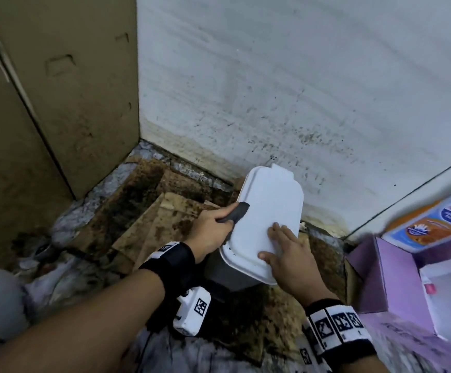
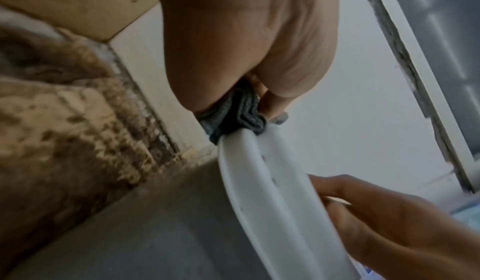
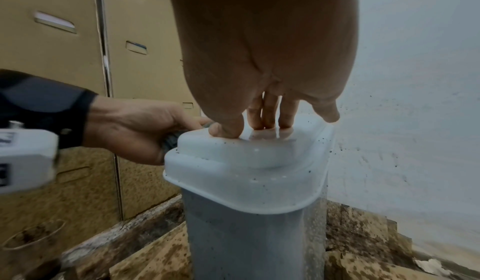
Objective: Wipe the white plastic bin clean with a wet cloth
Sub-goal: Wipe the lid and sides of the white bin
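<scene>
A white plastic bin point(image 1: 266, 211) with a white lid and grey body point(image 3: 246, 233) stands on the floor near the wall. My left hand point(image 1: 210, 231) grips a dark grey cloth point(image 1: 236, 212) and presses it against the lid's left edge point(image 2: 233, 120). My right hand point(image 1: 286, 254) lies flat on the lid's near right part, its fingertips point(image 3: 270, 120) pressing down on the top. Dark specks dot the lid rim point(image 3: 249, 179). The cloth is mostly hidden inside the left fist.
Stained cardboard sheets point(image 1: 143, 224) cover the floor around the bin. A tall cardboard box point(image 1: 57, 103) stands at the left. The spattered white wall point(image 1: 299, 90) is right behind. A purple box point(image 1: 407, 278) with printed packs sits at the right.
</scene>
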